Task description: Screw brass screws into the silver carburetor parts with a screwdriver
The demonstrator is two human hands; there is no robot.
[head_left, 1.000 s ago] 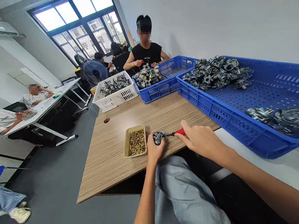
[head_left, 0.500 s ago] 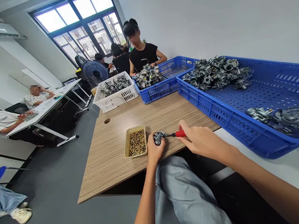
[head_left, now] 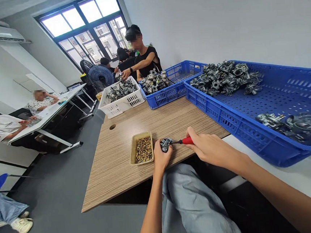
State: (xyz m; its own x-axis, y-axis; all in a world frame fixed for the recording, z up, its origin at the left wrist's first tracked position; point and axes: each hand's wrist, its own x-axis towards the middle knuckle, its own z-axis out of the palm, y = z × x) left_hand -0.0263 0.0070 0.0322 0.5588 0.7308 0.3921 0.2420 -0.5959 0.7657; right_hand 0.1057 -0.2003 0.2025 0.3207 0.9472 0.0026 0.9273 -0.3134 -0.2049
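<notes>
My left hand (head_left: 161,158) is closed round a small grey metal part (head_left: 165,144) at the near edge of the wooden table (head_left: 124,130). My right hand (head_left: 207,147) grips a red-handled screwdriver (head_left: 184,141), whose thin shaft points left into the part. A shallow tan tray (head_left: 134,146) holding several brass screws lies just left of my left hand.
A large blue crate (head_left: 226,119) with several metal parts stands at my right. A second blue crate (head_left: 169,90) and a white basket (head_left: 121,101) sit at the far end, where a person in black (head_left: 146,57) reaches into the basket. Other people sit at a table on the left.
The person in black has leaned left and put a hand into the white basket. My hands, the part and the screwdriver have hardly moved.
</notes>
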